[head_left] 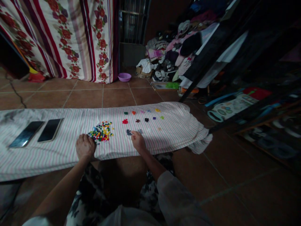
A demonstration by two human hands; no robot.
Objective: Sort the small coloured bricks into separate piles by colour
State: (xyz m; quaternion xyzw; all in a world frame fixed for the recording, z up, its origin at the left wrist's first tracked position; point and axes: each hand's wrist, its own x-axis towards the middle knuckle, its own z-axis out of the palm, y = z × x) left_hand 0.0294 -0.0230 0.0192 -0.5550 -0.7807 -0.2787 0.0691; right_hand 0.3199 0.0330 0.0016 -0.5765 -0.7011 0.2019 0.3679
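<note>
My left hand lies flat, palm down, on the striped cloth, at the near left edge of a heap of small multicoloured pieces, too small to name. My right hand is closed in a pinch just right of a dark grey cluster; what its fingertips hold, if anything, is too small to make out. Beyond it are small piles sorted by colour, among them a red pile, a black pile and a yellow pile. A light grey pile is partly behind my right hand.
Two phones, a left one and a right one, lie on the cloth's left part. The cloth hangs over the right end of the low surface. On the tiled floor beyond are a purple basin and heaped clothes.
</note>
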